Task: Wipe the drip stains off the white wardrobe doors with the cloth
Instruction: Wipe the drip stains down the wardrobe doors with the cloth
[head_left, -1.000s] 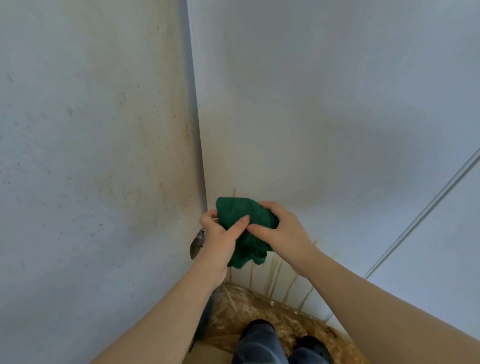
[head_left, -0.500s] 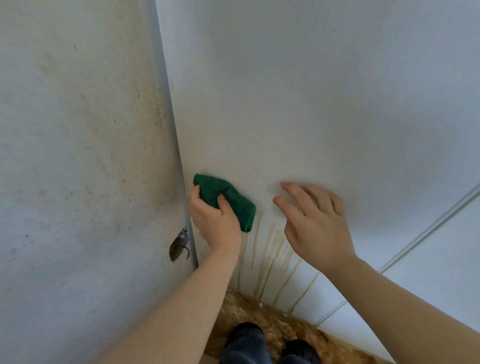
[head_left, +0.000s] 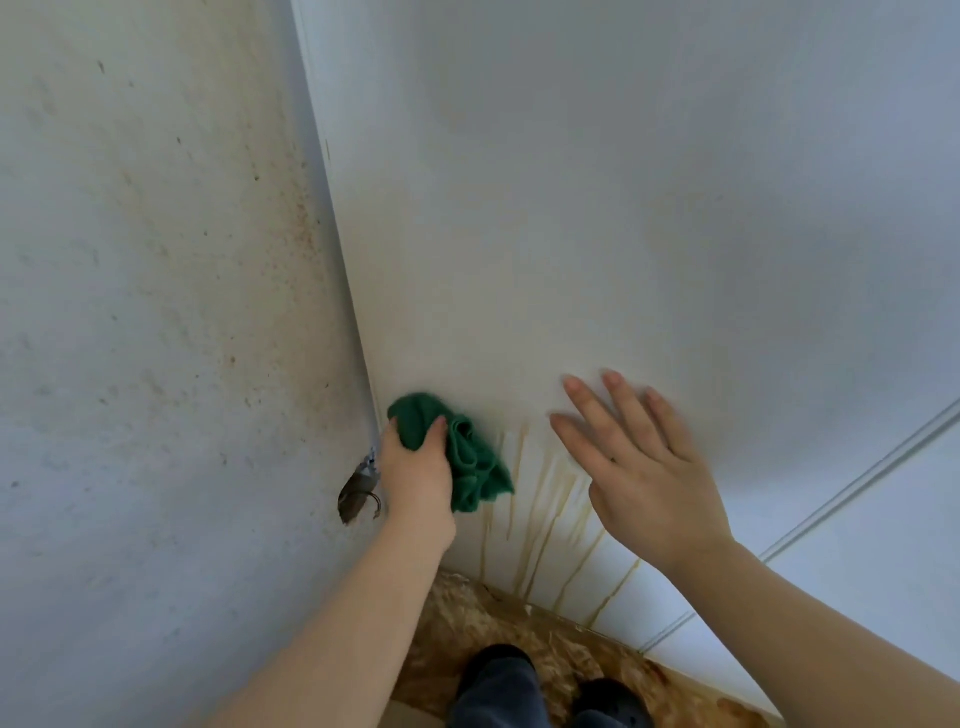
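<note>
My left hand (head_left: 415, 478) grips a bunched green cloth (head_left: 462, 452) and holds it against the lower left of the white wardrobe door (head_left: 597, 234), right beside the door's left edge. Several brown drip stains (head_left: 550, 525) run down the door just right of and below the cloth, reaching its bottom edge. My right hand (head_left: 639, 457) is flat with fingers spread at the door to the right of the stains; whether it touches the door I cannot tell.
A speckled, stained wall (head_left: 156, 312) stands at the left, with a small dark metal hook (head_left: 356, 491) near my left wrist. A second door panel (head_left: 893, 545) lies at the right past a grooved seam. My shoes (head_left: 550, 680) stand on the mottled brown floor (head_left: 467, 618).
A second ago both hands held the cloth. Now only my left hand grips it, and the cloth has loosened and hangs lower. My right hand's fingers have straightened and spread beside the stains.
</note>
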